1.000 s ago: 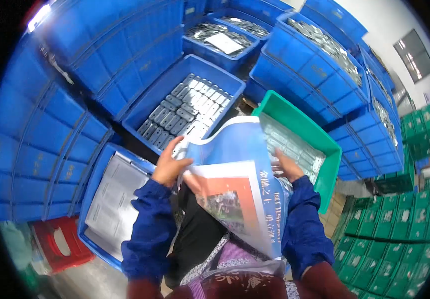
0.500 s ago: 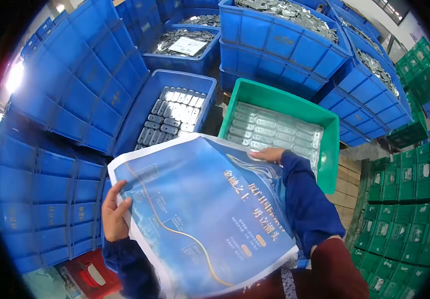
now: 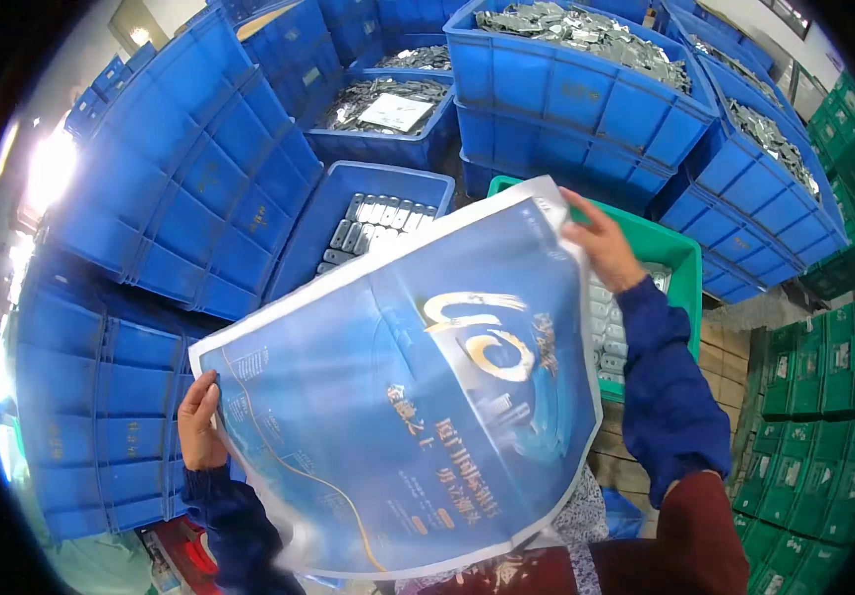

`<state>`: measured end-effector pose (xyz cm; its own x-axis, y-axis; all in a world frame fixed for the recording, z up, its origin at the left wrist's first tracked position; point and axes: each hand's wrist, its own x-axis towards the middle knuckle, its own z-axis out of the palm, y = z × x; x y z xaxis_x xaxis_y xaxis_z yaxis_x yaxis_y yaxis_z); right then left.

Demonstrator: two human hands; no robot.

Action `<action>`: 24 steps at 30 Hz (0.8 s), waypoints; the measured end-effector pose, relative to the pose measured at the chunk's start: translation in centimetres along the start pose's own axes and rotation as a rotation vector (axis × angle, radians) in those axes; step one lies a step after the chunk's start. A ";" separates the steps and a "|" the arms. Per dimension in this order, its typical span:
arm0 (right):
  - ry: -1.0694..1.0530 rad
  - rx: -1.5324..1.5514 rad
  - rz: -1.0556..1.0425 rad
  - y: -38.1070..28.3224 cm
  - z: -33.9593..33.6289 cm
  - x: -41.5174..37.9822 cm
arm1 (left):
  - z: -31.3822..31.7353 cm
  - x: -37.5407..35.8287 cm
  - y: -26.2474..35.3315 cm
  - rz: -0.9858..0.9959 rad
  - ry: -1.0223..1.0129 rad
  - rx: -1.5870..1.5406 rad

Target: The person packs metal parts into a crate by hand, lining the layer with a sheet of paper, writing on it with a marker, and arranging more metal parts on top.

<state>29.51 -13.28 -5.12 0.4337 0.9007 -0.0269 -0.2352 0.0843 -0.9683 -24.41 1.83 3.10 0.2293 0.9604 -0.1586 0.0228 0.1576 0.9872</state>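
A large blue printed sheet (image 3: 348,367) with a white border and gold lettering spans the space between both hands. My left hand (image 3: 201,421) pinches its left edge between thumb and fingers. At the upper right corner, my right hand (image 3: 601,241) grips the sheet, fingers closed on its edge. Behind the sheet are a blue bin (image 3: 388,178) of metal parts in rows and a green bin (image 3: 685,297) with similar parts, both partly covered by the sheet.
Stacked blue crates (image 3: 189,178) rise on the left. Blue crates (image 3: 566,89) heaped with metal pieces stand at the back. Green crates (image 3: 829,367) are stacked on the right, beside wooden slats (image 3: 723,372) on the floor.
My right hand has moved up and right, lifting and spreading the sheet, so a large gold figure now shows. The sheet covers more of both bins. My left hand has shifted slightly left.
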 end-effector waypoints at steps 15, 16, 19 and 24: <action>0.085 -0.350 -0.353 -20.1 2.3 -15.2 | 1.2 -5.2 8.3 0.429 -0.128 -0.005; 0.100 -0.377 -0.382 -21.1 2.4 -15.9 | 0.9 -5.9 8.9 0.449 -0.124 -0.013; 0.148 -0.465 -0.478 -23.5 5.3 -17.5 | -1.6 -6.4 10.0 0.522 -0.144 -0.091; 0.153 -0.502 -0.614 -27.4 7.1 -20.1 | -2.7 -9.6 12.2 0.646 -0.089 -0.029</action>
<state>21.04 -30.71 23.70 0.4815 0.6843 0.5476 0.4865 0.3110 -0.8165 -28.95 -4.80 16.61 0.2681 0.8410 0.4699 -0.1723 -0.4381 0.8823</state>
